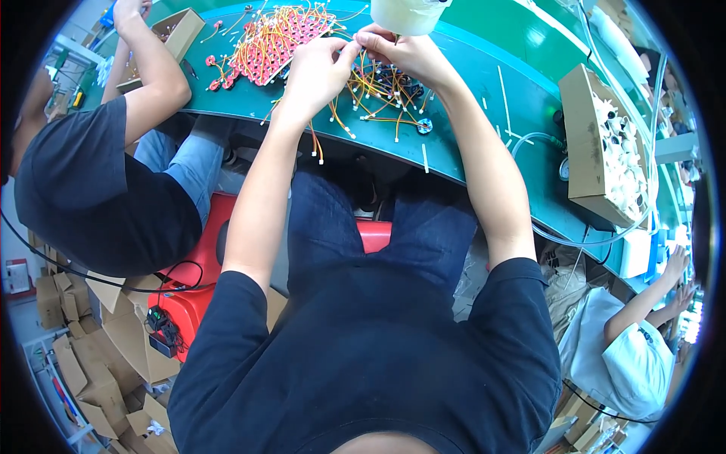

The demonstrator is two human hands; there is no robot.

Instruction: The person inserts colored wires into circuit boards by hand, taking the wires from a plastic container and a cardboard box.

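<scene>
My left hand (319, 74) and my right hand (402, 53) meet over the green workbench (484, 83), fingertips pinched together almost touching. What sits between the fingertips is too small to make out. Right below them lies a tangle of red, yellow and black wires (370, 91) with small white connectors. One small round board (424, 126) with wires attached rests near the bench's front edge. Beyond my left hand is a panel of red round circuit boards (276, 41), covered in orange and yellow wires.
A white tub (408, 17) stands just past my right hand. To the right, a cardboard box (586, 144) holds many white parts, with clear hoses (658, 113) beside it. Co-workers sit at left (98, 181) and lower right (624, 348). Pliers (190, 69) lie at left.
</scene>
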